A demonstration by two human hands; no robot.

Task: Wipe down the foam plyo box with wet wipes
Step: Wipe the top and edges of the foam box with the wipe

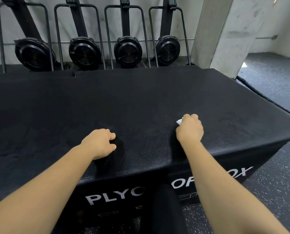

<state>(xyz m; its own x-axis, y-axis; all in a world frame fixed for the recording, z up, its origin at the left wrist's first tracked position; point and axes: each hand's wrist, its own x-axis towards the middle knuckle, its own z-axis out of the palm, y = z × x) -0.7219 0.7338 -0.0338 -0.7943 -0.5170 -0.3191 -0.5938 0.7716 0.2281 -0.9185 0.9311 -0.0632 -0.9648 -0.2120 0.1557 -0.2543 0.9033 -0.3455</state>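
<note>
Two grips, one box, one wipe, listed as follows

1. Foam plyo box (141,98): black and wide, directly in front of me and filling the middle of the view. Its textured top faces up. White lettering (105,197) reading "PLYO" shows on the near side wall, below my forearms.
2. Wet wipe (179,121): white and bunched. Only a corner shows, poking out at the left side of my right grip, down on the right half of the box top.
3. Right grip (189,128): fingers curled round the wipe, holding it against the box top.
4. Left grip (99,143): near the right one and clear of the wipe. Fingers are curled under, back of the hand up, resting on the box top near the front edge; nothing seen in it.
5. Four black fan-wheel machines (129,51): upright in a row behind the box, along the pale wall.
6. Concrete pillar (225,31): beyond the box's far right corner.
7. Speckled dark floor (275,191): right of the box
</note>
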